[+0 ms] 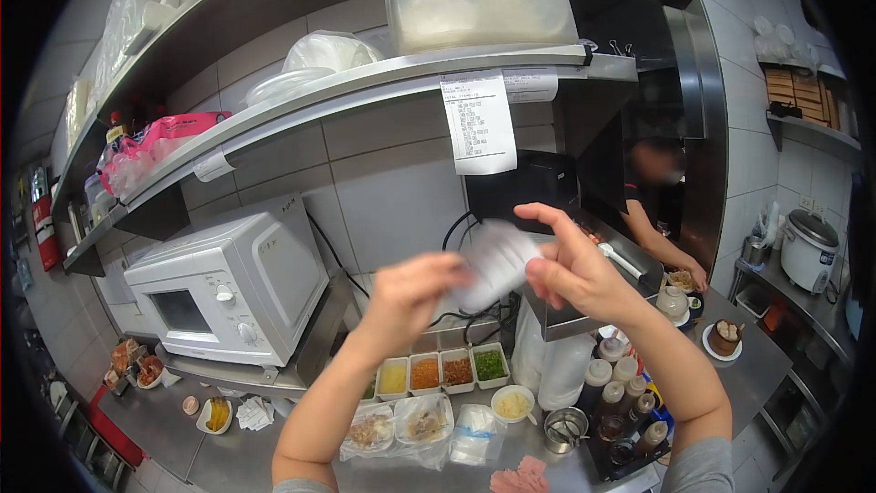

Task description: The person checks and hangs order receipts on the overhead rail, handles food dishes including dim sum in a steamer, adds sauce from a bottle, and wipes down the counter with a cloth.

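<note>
A small white paper slip [497,267], blurred by motion, is in front of me between my hands. My left hand [409,297] is closed in a pinch on its left edge. At its right edge is my right hand [579,272], with the thumb against the paper and the index finger stretched out above it; the paper's edge seems gripped there. A long printed receipt [479,123] hangs from the shelf edge above the hands, with another printed slip [531,85] partly behind it.
A metal shelf [356,82] carries a lidded plastic tub [479,11]. A white microwave [228,283] stands left. Below are topping trays [425,374], plastic-wrapped food containers [424,420] and squeeze bottles [610,397]. Behind the opening at right, a co-worker's arm [652,236] reaches toward a bowl.
</note>
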Motion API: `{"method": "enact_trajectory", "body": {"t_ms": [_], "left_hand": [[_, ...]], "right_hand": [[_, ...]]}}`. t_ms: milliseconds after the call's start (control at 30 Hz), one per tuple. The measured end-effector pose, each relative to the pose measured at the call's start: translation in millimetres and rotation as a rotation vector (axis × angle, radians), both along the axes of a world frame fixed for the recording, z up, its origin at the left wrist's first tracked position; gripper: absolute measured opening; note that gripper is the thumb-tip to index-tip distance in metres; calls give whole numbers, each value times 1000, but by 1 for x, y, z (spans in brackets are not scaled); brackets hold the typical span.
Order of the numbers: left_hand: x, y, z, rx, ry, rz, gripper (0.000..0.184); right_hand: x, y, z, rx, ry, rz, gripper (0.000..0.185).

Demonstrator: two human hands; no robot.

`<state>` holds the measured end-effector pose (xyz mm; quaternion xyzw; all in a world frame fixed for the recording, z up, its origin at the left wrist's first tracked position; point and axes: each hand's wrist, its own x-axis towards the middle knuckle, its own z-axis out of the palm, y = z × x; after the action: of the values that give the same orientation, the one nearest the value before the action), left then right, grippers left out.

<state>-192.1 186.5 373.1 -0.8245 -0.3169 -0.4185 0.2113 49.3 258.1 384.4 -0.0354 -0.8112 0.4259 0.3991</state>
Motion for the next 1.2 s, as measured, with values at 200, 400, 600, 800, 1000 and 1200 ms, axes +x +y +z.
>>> {"method": "enact_trajectory", "body": {"t_ms": [200,400,600,800,1000,1200], "left_hand": [[-20,46,54,-10,-729,-151,33],[-37,75,83,-32,-793,-284,41],[-39,84,102,57,-701,-291,52],[-59,70,85,466,-766,-24,67],[-187,26,113,922,-800,719,57],[-242,7,118,859,-453,1028,61]], "right_hand": [[-34,47,-60,491,-36,-255,37],[-44,50,-73,691,34,-441,28],[-45,52,-77,729,76,-467,25],[-43,50,-78,737,108,-455,21],[-46,48,-76,757,111,-469,16],[-49,46,-75,763,101,-524,12]]}}
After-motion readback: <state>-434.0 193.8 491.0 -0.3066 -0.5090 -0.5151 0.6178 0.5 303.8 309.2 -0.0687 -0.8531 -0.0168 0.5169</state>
